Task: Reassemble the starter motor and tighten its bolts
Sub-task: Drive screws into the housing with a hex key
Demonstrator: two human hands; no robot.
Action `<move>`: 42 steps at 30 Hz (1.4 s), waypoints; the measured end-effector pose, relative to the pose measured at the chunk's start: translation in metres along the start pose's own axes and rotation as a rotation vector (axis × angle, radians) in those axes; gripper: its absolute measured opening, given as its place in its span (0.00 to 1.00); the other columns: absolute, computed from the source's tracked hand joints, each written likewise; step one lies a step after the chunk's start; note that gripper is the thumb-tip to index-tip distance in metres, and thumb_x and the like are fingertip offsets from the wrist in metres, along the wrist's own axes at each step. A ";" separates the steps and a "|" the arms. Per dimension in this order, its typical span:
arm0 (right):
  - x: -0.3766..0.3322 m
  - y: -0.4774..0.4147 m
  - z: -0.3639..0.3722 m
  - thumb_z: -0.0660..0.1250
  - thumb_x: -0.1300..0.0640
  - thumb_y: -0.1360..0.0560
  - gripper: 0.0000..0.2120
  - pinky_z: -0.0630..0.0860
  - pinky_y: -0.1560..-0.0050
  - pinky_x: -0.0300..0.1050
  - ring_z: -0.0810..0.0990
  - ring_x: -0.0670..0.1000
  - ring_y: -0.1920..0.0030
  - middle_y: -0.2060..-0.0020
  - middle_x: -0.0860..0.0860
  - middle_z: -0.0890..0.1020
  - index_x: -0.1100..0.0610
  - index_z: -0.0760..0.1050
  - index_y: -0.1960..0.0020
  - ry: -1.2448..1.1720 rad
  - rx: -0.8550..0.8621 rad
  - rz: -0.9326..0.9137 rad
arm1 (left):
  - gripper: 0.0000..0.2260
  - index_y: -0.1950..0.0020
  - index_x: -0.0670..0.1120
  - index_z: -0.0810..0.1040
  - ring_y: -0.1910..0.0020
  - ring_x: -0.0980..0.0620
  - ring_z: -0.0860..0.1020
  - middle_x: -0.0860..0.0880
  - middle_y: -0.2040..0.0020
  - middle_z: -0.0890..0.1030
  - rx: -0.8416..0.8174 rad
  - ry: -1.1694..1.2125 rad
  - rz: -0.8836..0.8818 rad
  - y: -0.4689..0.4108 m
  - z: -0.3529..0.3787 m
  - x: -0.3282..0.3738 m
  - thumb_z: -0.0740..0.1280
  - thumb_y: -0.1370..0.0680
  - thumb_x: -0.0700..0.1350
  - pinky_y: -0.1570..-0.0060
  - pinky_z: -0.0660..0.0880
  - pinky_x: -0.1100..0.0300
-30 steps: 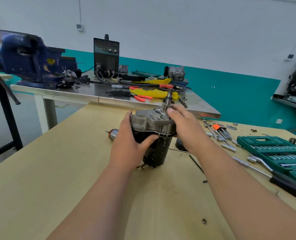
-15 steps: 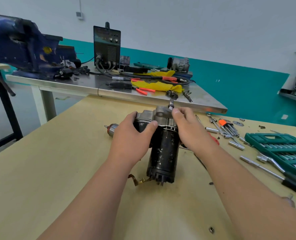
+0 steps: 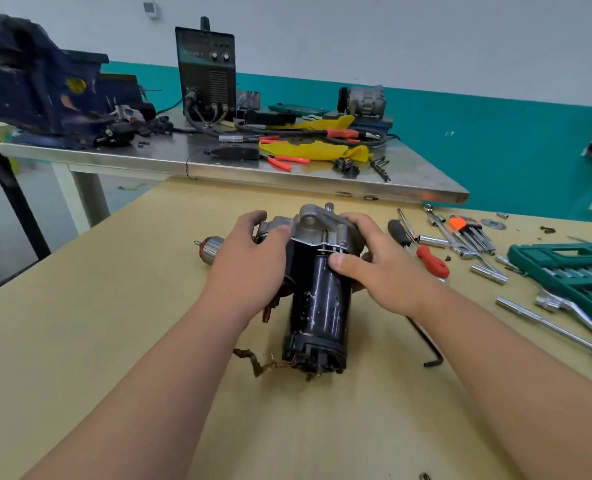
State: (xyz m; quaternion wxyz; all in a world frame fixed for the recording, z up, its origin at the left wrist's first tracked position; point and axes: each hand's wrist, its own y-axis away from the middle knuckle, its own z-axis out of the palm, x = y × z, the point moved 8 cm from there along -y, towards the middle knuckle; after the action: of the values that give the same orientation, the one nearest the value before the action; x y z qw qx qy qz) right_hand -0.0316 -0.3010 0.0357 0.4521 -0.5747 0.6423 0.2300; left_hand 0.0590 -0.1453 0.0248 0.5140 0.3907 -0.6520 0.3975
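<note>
The starter motor [image 3: 319, 306] lies on the wooden table, its black body pointing toward me and its grey cast housing [image 3: 317, 225] at the far end. Frayed copper braid [image 3: 253, 362] trails from its near end. My left hand [image 3: 249, 268] grips the left side of the motor near the housing. My right hand [image 3: 377, 265] grips the right side, fingers over the housing and thumb on the black body. A loose armature [image 3: 209, 247] lies on the table just left of my left hand.
A red-handled screwdriver [image 3: 426, 258], sockets, hex keys [image 3: 471, 230] and a green socket case [image 3: 571, 271] lie to the right. A black hex key [image 3: 426, 344] lies near my right forearm. Behind stands a steel table [image 3: 287, 174] with a welder [image 3: 206, 71] and a blue vise [image 3: 35, 84].
The motor stood upright a second ago; both hands have tipped it down until it lies on the table. Both hands kept their hold.
</note>
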 end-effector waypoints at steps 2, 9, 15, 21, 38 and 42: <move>0.001 -0.005 -0.005 0.70 0.48 0.27 0.20 0.79 0.60 0.37 0.82 0.43 0.54 0.43 0.45 0.77 0.33 0.67 0.40 -0.017 0.030 -0.010 | 0.16 0.32 0.61 0.69 0.66 0.51 0.82 0.52 0.49 0.79 -0.033 -0.053 -0.002 -0.005 0.005 0.006 0.61 0.21 0.55 0.76 0.73 0.62; 0.010 -0.013 -0.012 0.70 0.50 0.26 0.24 0.83 0.55 0.47 0.83 0.48 0.51 0.43 0.42 0.77 0.33 0.66 0.35 -0.031 -0.006 -0.023 | 0.32 0.26 0.58 0.60 0.42 0.53 0.74 0.56 0.34 0.69 -0.357 -0.661 0.300 -0.024 0.025 0.031 0.67 0.27 0.61 0.46 0.74 0.58; 0.008 -0.016 -0.014 0.67 0.40 0.32 0.27 0.75 0.50 0.38 0.76 0.39 0.45 0.41 0.38 0.74 0.31 0.64 0.35 0.081 0.016 -0.020 | 0.20 0.41 0.61 0.73 0.53 0.62 0.78 0.59 0.49 0.80 -0.512 -0.485 0.401 -0.038 0.033 0.051 0.76 0.29 0.52 0.52 0.76 0.61; 0.006 -0.011 -0.018 0.69 0.40 0.34 0.26 0.76 0.42 0.45 0.76 0.40 0.41 0.37 0.37 0.73 0.27 0.65 0.39 0.059 0.062 -0.073 | 0.18 0.48 0.62 0.76 0.51 0.61 0.78 0.60 0.51 0.80 -0.491 -0.504 0.525 -0.040 0.039 0.065 0.79 0.33 0.50 0.50 0.76 0.62; -0.049 0.026 -0.031 0.66 0.39 0.31 0.30 0.67 0.38 0.46 0.43 0.25 0.31 0.26 0.31 0.38 0.23 0.54 0.36 0.493 0.155 -0.434 | 0.23 0.40 0.60 0.73 0.46 0.59 0.79 0.59 0.43 0.79 -0.169 0.102 0.516 -0.002 0.020 0.064 0.64 0.34 0.63 0.57 0.77 0.67; -0.026 0.029 -0.046 0.70 0.41 0.31 0.41 0.69 0.37 0.45 0.60 0.32 0.31 0.26 0.35 0.54 0.24 0.44 0.31 0.403 0.141 -0.102 | 0.09 0.53 0.55 0.81 0.60 0.63 0.80 0.59 0.58 0.83 -0.084 0.157 0.421 -0.006 0.015 0.057 0.63 0.26 0.55 0.63 0.74 0.71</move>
State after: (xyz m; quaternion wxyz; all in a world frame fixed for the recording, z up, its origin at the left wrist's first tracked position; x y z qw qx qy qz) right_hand -0.0752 -0.3184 0.0734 0.3649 -0.6077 0.7041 0.0418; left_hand 0.0494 -0.1669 0.0789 0.4848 0.1919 -0.6932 0.4977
